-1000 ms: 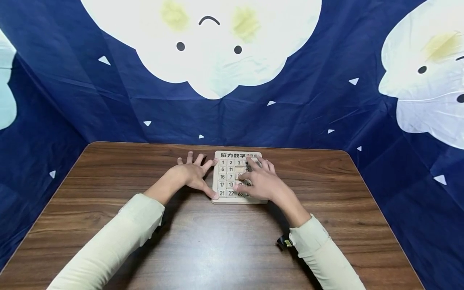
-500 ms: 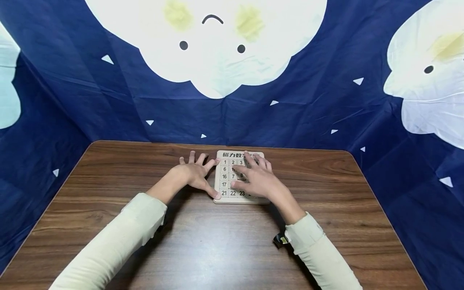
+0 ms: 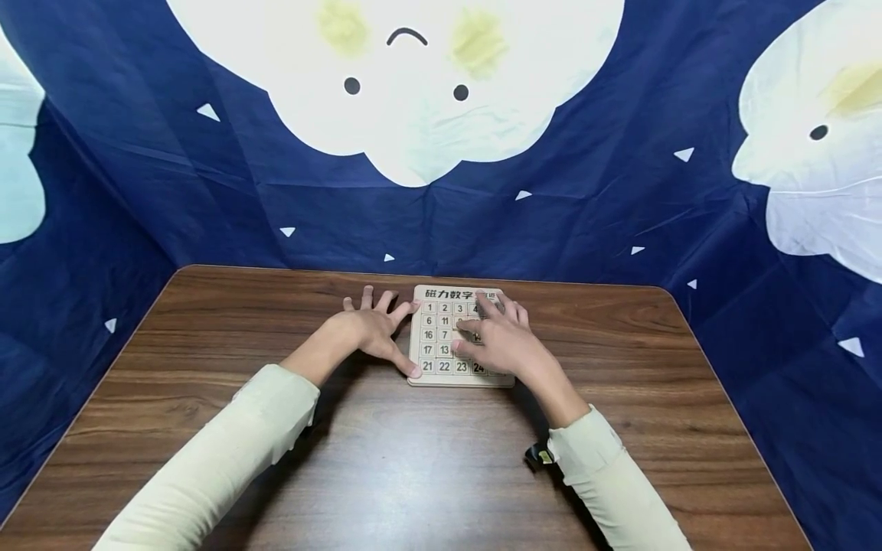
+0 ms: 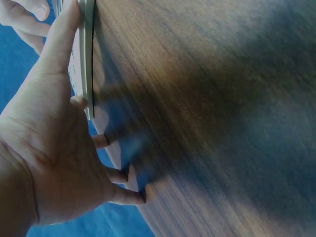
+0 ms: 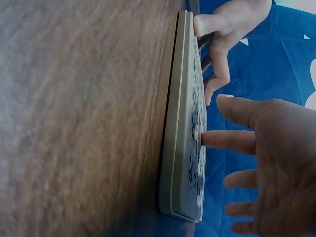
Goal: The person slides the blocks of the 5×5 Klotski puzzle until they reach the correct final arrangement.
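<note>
A pale wooden sliding number puzzle (image 3: pixel 455 380) lies flat on the table, its numbered tiles in rows below a printed heading. My left hand (image 3: pixel 372 334) is beside it with fingers spread, the thumb at the near left corner and the index fingertip at the upper left edge. My right hand (image 3: pixel 508 346) hovers over the right part of the board, covering several tiles. In the right wrist view, the right index finger (image 5: pixel 229 140) reaches straight to the puzzle's face, while the thumb (image 5: pixel 239 109) stands off it. The other right fingers are extended and apart from the board.
The brown wood-grain table (image 3: pixel 406 467) stretches in front of and to both sides of the puzzle. Behind its far edge hangs a dark blue cloth (image 3: pixel 338 214) with white clouds. A small black device (image 3: pixel 537 457) sits under the right sleeve cuff.
The right index finger went left to the second column, then back right to the third. A tile now shows in the third column's second row, formerly a gap. The left hand stays put.
</note>
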Action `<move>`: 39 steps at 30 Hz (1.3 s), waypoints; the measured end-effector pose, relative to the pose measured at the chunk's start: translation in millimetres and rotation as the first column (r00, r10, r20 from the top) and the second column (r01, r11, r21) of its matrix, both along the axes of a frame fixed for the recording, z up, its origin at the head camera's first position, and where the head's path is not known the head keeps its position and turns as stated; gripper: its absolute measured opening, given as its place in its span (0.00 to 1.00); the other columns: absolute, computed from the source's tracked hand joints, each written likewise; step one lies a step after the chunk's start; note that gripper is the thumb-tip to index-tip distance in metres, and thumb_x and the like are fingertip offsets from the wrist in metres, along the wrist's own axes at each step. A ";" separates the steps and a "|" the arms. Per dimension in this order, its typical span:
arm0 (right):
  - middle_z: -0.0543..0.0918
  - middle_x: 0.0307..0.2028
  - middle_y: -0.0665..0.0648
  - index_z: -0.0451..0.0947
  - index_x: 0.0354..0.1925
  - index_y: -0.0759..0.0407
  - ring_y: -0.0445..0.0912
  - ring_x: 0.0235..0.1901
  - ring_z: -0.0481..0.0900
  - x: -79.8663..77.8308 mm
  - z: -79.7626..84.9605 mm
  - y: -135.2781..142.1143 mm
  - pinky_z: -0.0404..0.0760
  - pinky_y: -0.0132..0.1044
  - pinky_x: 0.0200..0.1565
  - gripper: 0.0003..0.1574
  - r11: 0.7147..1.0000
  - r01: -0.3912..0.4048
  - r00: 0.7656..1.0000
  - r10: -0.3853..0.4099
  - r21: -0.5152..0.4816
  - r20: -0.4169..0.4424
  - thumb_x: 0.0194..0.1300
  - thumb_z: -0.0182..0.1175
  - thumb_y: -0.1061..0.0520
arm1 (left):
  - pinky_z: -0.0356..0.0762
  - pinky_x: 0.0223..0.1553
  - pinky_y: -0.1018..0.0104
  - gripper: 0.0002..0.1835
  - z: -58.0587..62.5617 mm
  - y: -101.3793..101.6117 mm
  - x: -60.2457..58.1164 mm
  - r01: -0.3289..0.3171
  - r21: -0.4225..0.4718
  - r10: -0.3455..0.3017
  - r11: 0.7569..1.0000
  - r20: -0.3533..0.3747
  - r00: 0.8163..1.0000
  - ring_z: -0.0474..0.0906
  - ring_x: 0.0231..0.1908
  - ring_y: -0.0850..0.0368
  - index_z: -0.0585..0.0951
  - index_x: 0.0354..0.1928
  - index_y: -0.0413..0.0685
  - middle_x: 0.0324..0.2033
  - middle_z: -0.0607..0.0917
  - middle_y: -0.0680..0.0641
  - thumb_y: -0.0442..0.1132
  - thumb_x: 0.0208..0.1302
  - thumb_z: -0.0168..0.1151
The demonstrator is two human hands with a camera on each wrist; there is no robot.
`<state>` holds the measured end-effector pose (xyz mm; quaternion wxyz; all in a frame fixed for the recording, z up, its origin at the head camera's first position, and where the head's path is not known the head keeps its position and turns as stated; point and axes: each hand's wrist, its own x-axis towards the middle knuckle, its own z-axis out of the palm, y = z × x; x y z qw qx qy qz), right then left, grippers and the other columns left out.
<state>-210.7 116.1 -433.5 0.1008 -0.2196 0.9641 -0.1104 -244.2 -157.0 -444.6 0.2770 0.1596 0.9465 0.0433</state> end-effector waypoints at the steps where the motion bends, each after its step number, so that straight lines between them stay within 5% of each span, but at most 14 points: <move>1: 0.56 0.90 0.69 0.84 0.75 0.43 0.76 0.90 0.45 -1.0 -0.2 -0.1 0.52 0.77 0.85 0.34 1.000 0.004 1.000 -0.004 0.005 0.007 0.83 0.60 0.32 | 0.34 0.81 0.10 0.79 -0.4 -0.1 0.1 -0.001 0.000 0.001 1.000 0.001 1.000 0.23 0.87 0.15 0.40 0.94 0.72 0.92 0.38 0.33 0.88 0.48 0.75; 8: 0.53 0.91 0.68 0.81 0.78 0.40 0.75 0.91 0.42 -2.0 -2.4 -0.1 0.50 0.75 0.86 0.35 0.999 0.018 0.998 -0.020 0.029 0.061 0.84 0.59 0.30 | 0.35 0.81 0.10 0.80 -3.7 -1.3 1.0 -0.002 0.002 0.002 1.000 0.006 1.000 0.24 0.87 0.15 0.41 0.94 0.71 0.92 0.38 0.34 0.88 0.48 0.75; 32: 0.53 0.91 0.69 0.79 0.80 0.38 0.76 0.90 0.44 1.9 -4.0 5.0 0.50 0.74 0.86 0.34 1.000 0.021 0.999 -0.021 0.006 0.047 0.84 0.61 0.34 | 0.35 0.81 0.10 0.80 0.8 -0.8 -0.2 0.000 0.006 0.000 1.000 0.007 1.000 0.23 0.87 0.16 0.41 0.94 0.70 0.92 0.38 0.33 0.88 0.48 0.75; 39: 0.49 0.91 0.70 0.77 0.80 0.45 0.77 0.89 0.46 1.5 -4.7 22.5 0.49 0.79 0.84 0.36 0.995 0.014 1.000 -0.012 -0.101 0.022 0.84 0.59 0.35 | 0.35 0.81 0.10 0.80 1.2 4.6 -0.2 -0.003 -0.009 0.003 1.000 0.005 1.000 0.22 0.87 0.16 0.40 0.94 0.71 0.92 0.37 0.34 0.87 0.48 0.75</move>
